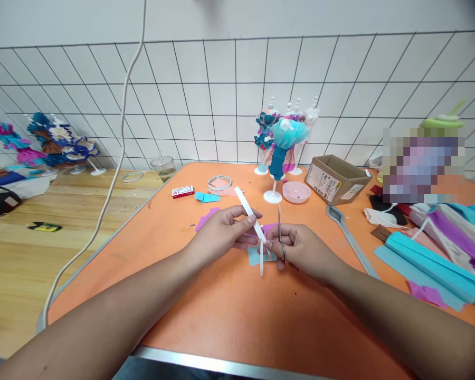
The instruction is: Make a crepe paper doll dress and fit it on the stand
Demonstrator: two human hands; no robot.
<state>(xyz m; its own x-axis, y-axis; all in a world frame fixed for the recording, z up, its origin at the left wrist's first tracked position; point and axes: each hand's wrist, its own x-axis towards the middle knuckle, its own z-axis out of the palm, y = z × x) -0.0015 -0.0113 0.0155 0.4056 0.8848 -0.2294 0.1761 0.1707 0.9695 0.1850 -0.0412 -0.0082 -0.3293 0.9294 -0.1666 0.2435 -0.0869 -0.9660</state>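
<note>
The right fingers hide the lower part of the scissors (279, 219), so only the thin closed metal blades show, pointing up and away. A blurred square patch (423, 163) covers something at the far right, and both arms are cut off at the near edge. Of the containers, a pink bowl (296, 192) in the far middle holds a small dark bit. A cardboard box (336, 179) right of it lies tilted and its inside cannot be seen. A glass jar (163, 166) stands at the far left corner of the orange table (206, 322), and its content is hard to tell. The strip (248, 211) is white, narrow and flat. It runs slanted from far left down to near right, and a short end hangs below the fingers. It is in the middle of the table, lifted above a pale blue paper (255, 257). The left hand (221, 232) pinches the strip between thumb and fingers. The right hand (301, 250) is closed around the scissors and touches the strip's lower end. Folded blue and purple sheets (431, 258) lie at the right.
</note>
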